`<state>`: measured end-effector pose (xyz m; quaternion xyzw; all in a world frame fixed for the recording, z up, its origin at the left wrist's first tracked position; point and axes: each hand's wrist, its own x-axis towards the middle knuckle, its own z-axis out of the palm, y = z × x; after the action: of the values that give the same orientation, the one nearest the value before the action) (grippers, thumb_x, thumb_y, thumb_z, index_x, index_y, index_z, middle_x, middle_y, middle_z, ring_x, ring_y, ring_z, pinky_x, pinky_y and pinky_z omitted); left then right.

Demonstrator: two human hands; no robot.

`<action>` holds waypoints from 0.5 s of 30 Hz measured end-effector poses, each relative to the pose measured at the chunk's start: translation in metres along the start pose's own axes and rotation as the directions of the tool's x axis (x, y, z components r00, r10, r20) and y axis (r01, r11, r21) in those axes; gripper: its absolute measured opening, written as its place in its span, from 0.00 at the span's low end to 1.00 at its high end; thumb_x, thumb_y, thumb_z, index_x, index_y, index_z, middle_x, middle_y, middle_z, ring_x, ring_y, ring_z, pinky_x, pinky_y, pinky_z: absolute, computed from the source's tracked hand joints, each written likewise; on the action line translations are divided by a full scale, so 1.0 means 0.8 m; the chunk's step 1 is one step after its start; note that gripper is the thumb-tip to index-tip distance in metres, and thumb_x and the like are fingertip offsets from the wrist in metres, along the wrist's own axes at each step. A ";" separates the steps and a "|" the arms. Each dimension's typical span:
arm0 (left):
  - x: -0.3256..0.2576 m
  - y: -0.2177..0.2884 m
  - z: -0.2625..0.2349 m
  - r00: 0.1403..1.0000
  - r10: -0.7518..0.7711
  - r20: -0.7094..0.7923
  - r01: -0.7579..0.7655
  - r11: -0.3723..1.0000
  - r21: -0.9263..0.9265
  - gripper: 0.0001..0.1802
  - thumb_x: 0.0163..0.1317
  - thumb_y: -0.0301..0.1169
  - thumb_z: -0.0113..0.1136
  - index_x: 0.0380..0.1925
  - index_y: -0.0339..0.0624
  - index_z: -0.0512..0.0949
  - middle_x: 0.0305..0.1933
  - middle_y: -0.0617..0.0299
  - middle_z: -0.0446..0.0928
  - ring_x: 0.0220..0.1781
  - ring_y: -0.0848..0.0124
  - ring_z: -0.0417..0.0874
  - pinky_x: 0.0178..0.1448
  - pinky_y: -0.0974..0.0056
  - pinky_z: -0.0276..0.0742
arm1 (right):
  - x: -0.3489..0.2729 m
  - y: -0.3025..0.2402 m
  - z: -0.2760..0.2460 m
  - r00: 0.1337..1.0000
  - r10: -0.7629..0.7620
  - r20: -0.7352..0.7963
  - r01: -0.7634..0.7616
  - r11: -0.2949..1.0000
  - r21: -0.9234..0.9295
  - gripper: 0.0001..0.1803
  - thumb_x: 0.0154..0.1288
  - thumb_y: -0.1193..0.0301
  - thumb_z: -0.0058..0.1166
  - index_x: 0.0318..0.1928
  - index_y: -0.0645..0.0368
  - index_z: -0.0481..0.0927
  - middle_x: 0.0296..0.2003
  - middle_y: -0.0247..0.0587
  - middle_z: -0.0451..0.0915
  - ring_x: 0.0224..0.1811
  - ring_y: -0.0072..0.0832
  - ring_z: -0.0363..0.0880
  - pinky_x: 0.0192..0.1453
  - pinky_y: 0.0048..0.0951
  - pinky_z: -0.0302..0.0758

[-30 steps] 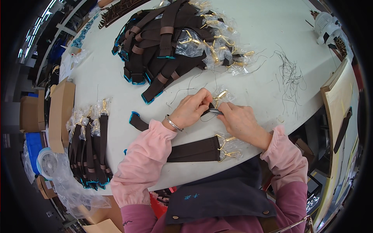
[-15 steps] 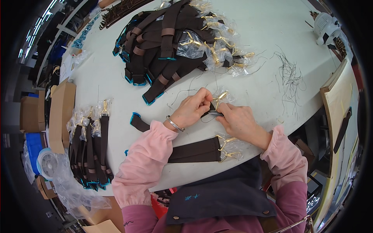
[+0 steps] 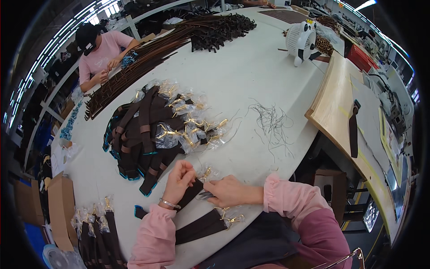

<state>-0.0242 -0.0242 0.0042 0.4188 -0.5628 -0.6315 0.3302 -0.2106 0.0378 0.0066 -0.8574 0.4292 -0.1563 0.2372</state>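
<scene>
two hands at work: our left hand (image 3: 180,175) pinches a dark strap (image 3: 190,193) near its gold clasp (image 3: 206,172); our right hand (image 3: 227,190), just beside it, is curled shut on the same strap. strap pile (image 3: 148,134) beyond the left hand; finished straps (image 3: 201,225) lie just below both; loose threads (image 3: 271,123) beyond the right.

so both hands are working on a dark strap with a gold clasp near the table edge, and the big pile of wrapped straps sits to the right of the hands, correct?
Not quite. The head view shows the left hand and right hand on the dark strap with its gold clasp, but the pile of wrapped straps lies up and to the left of the hands, not to the right. To the right lie only loose threads.
</scene>
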 end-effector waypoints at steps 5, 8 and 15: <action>-0.022 0.022 -0.011 0.943 0.313 0.112 -0.286 0.595 0.751 0.13 0.54 0.29 0.59 0.39 0.38 0.71 0.31 0.58 0.73 0.32 0.66 0.77 0.34 0.64 0.74 | 0.004 0.010 -0.029 0.986 0.147 -0.075 -0.152 0.987 -0.060 0.16 0.53 0.68 0.55 0.40 0.61 0.68 0.23 0.45 0.78 0.26 0.44 0.79 0.28 0.42 0.72; -0.053 0.010 0.004 0.927 0.286 0.244 -0.332 0.321 0.887 0.15 0.50 0.31 0.62 0.37 0.39 0.72 0.33 0.57 0.73 0.36 0.61 0.77 0.37 0.60 0.74 | 0.008 0.037 -0.014 0.988 0.105 -0.109 -0.122 0.979 -0.164 0.17 0.53 0.67 0.55 0.41 0.62 0.69 0.21 0.43 0.78 0.25 0.45 0.79 0.29 0.43 0.72; -0.072 -0.022 -0.008 0.877 0.380 0.294 -0.344 0.070 0.936 0.07 0.53 0.28 0.55 0.32 0.39 0.74 0.29 0.57 0.74 0.34 0.57 0.76 0.36 0.57 0.72 | 0.029 0.025 -0.039 0.988 0.124 -0.088 -0.127 0.991 -0.033 0.10 0.51 0.66 0.56 0.30 0.60 0.75 0.25 0.45 0.77 0.28 0.42 0.78 0.31 0.40 0.73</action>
<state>0.0070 0.0269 -0.0045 0.3858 -0.9119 -0.0165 0.1394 -0.2250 0.0001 0.0234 -0.8255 0.4951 -0.1695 0.2112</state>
